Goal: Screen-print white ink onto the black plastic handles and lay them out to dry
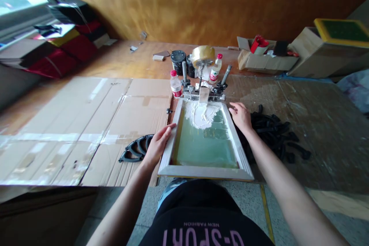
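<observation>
A screen-printing frame [201,170] with pale rails and green mesh lies in front of me, clamped at its far end. White paste [200,117] is smeared over the far part of the mesh, and a squeegee [203,96] stands there. My left hand [159,142] rests along the frame's left rail, fingers stretched out; its lower fingers are partly hidden. My right hand [241,116] is by the far right rail, its fingers apart and nothing visible in them. Curved black ribbed parts [137,148] lie by my left hand. A heap of black parts [276,130] sits right of my right hand.
Behind the frame stand the metal clamp [198,94], a tape roll [203,54], black tubs [178,61] and red-capped bottles [176,84]. Cardboard sheets [86,119] cover the left tabletop. Boxes [266,61] stand back right, and stacked boards [69,46] back left.
</observation>
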`<state>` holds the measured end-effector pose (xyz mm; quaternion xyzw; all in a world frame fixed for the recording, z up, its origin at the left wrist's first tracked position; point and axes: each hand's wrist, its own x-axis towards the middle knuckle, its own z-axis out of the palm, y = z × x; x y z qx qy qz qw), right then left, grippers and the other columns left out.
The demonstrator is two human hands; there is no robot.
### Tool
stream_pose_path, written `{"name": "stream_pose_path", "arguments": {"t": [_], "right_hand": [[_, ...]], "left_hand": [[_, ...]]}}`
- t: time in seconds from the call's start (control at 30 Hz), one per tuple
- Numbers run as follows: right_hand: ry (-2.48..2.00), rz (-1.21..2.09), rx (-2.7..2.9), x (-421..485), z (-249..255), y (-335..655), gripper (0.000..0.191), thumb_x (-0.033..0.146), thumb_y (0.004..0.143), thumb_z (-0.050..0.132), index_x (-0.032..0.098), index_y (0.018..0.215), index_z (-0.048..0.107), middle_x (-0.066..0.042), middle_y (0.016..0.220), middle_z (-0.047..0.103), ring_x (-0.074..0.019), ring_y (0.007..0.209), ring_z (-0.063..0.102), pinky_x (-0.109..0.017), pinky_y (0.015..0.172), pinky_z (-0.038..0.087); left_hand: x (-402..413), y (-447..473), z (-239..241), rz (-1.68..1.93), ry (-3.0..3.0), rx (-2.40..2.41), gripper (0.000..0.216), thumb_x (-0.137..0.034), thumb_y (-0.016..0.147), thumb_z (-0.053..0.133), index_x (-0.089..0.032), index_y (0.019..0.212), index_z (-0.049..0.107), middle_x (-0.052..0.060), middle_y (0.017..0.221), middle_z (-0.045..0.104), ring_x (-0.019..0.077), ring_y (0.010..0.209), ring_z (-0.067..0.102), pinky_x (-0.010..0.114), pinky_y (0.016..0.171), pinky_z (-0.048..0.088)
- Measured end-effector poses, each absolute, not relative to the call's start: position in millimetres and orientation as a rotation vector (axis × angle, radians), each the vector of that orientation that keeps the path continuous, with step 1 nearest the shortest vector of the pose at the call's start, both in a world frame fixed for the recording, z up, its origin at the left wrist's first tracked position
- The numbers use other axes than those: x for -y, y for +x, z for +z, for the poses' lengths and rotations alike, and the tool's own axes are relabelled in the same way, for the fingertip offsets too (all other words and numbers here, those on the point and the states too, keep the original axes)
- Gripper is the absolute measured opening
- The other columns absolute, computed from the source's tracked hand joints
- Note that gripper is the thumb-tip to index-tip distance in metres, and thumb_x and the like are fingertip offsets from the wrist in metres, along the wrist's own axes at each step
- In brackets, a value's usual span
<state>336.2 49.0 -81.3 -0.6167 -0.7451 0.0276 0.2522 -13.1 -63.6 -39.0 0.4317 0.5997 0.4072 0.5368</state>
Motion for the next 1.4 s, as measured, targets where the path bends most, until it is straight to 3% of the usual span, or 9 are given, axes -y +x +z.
{"name": "stream_pose_path", "arguments": {"t": [0.13,0.33,0.57,0.67,0.87,1.0,1.2,1.3,1.4], "right_hand": [[-1.384,0.004,2.152,-82.6,-60.7,279.4,0.06,0.023,0.081,0.066,0.015,0.137,0.045,-0.016,0.141,0.041,-0.0315,0.128,0.04,-0.046,0.105,0.039],[-1.371,0.084,2.468,-80.5,-72.4,228.5,0.009,0.013,0.083,0.061,0.017,0.091,0.061,-0.01,0.09,0.061,-0.0248,0.093,0.051,-0.036,0.083,0.045],[-0.86,0.323,2.844,-32.8,-54.1,255.9,0.019,0.001,0.076,0.055,0.018,0.08,0.062,-0.006,0.081,0.061,-0.021,0.087,0.052,-0.03,0.074,0.041],[-0.903,0.394,2.772,-37.0,-49.1,256.1,0.014,0.006,0.079,0.058,0.019,0.076,0.062,-0.003,0.077,0.06,-0.0197,0.082,0.052,-0.029,0.071,0.039],[-0.981,0.11,2.655,-22.8,-73.4,248.3,0.02,0.005,0.086,0.049,0.016,0.088,0.066,-0.009,0.086,0.062,-0.0237,0.092,0.051,-0.033,0.078,0.042],[-1.003,0.225,2.596,-34.5,-65.9,248.0,0.01,0.017,0.085,0.062,0.019,0.093,0.066,-0.005,0.086,0.064,-0.0216,0.088,0.055,-0.031,0.076,0.044],[-1.453,0.109,2.268,-102.6,-30.1,251.3,0.059,0.03,0.08,0.072,0.027,0.136,0.052,-0.006,0.099,0.067,-0.0232,0.088,0.06,-0.034,0.078,0.046],[-1.626,0.092,2.045,-115.6,-25.1,287.2,0.045,0.032,0.086,0.063,0.026,0.131,0.056,-0.006,0.097,0.068,-0.023,0.085,0.061,-0.035,0.077,0.046],[-1.807,0.187,1.846,-104.7,-42.0,326.0,0.027,0.03,0.09,0.052,0.02,0.113,0.064,-0.005,0.084,0.067,-0.0221,0.078,0.061,-0.035,0.075,0.047]], "left_hand": [[71.5,-9.4,-92.8,0.923,0.911,-1.423,0.08,-0.055,0.077,0.064,-0.019,0.145,0.042,0.007,0.093,0.073,0.0197,0.077,0.067,0.028,0.066,0.052],[65.9,-10.1,-127.9,0.897,0.969,-1.492,0.069,-0.054,0.08,0.06,-0.019,0.138,0.05,0.007,0.101,0.073,0.0227,0.096,0.067,0.031,0.081,0.052],[67.2,-13.5,-131.6,0.893,0.996,-1.531,0.064,-0.055,0.08,0.059,-0.019,0.132,0.055,0.008,0.105,0.072,0.0232,0.099,0.066,0.032,0.084,0.051],[67.0,-11.7,-128.0,0.913,0.951,-1.503,0.064,-0.056,0.078,0.061,-0.017,0.13,0.056,0.007,0.099,0.073,0.022,0.091,0.068,0.031,0.078,0.052],[67.3,-11.4,-122.1,0.902,0.921,-1.497,0.071,-0.058,0.077,0.062,-0.015,0.132,0.054,0.009,0.097,0.073,0.0206,0.083,0.068,0.029,0.072,0.052],[68.1,-10.0,-109.6,0.882,0.927,-1.511,0.072,-0.06,0.077,0.061,-0.016,0.133,0.053,0.008,0.098,0.073,0.0208,0.082,0.068,0.029,0.071,0.052],[67.6,-12.9,-53.4,0.949,0.977,-1.466,0.069,-0.063,0.081,0.055,-0.021,0.135,0.054,0.005,0.098,0.072,0.0191,0.082,0.065,0.025,0.065,0.05],[57.6,-12.7,-23.1,1.0,0.985,-1.443,0.063,-0.068,0.086,0.042,-0.021,0.121,0.064,0.003,0.085,0.07,0.0153,0.066,0.061,0.024,0.055,0.046],[33.6,-5.4,0.0,1.246,0.986,-1.258,0.058,-0.066,0.088,0.041,-0.019,0.112,0.064,0.004,0.093,0.069,0.0137,0.073,0.063,0.023,0.064,0.049]]}}
